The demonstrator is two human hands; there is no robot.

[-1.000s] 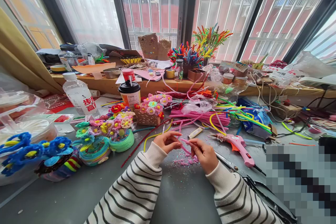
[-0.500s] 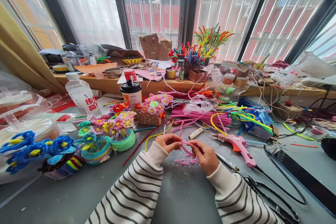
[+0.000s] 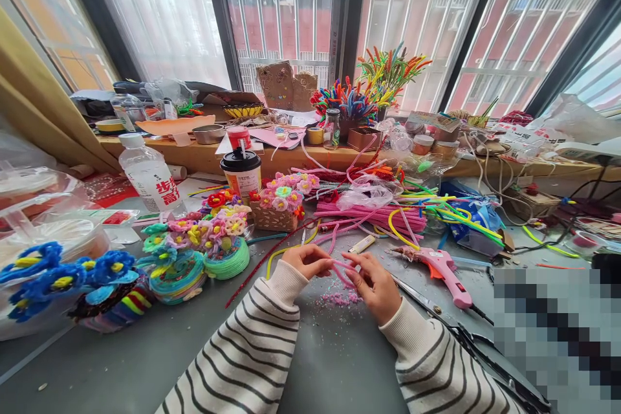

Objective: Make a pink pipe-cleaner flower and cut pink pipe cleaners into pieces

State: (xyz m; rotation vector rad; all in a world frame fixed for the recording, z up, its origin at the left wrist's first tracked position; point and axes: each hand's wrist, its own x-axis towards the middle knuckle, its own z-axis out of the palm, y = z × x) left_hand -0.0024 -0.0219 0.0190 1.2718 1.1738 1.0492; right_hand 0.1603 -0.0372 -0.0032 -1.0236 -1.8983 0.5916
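Observation:
My left hand [image 3: 306, 260] and my right hand [image 3: 374, 284] meet over the grey table [image 3: 145, 362], both pinching a short pink pipe cleaner [image 3: 341, 270] that bends between the fingertips. Below the hands lies a scatter of pink fluff [image 3: 342, 298]. Both sleeves are white with dark stripes. A bundle of pink pipe cleaners [image 3: 373, 217] lies just beyond my hands, and a pink glue gun [image 3: 440, 268] rests to the right of my right hand.
Pipe-cleaner flower baskets [image 3: 204, 246] and blue flowers [image 3: 63, 275] crowd the left. A lidded paper cup [image 3: 241, 173] and a water bottle [image 3: 148, 176] stand behind them. Scissors [image 3: 422, 301] and black cables lie at the right. A cluttered wooden sill [image 3: 291, 156] runs along the window.
My hands have stayed in place, the fingers shifting slightly on the pink pipe cleaner. The view has barely moved.

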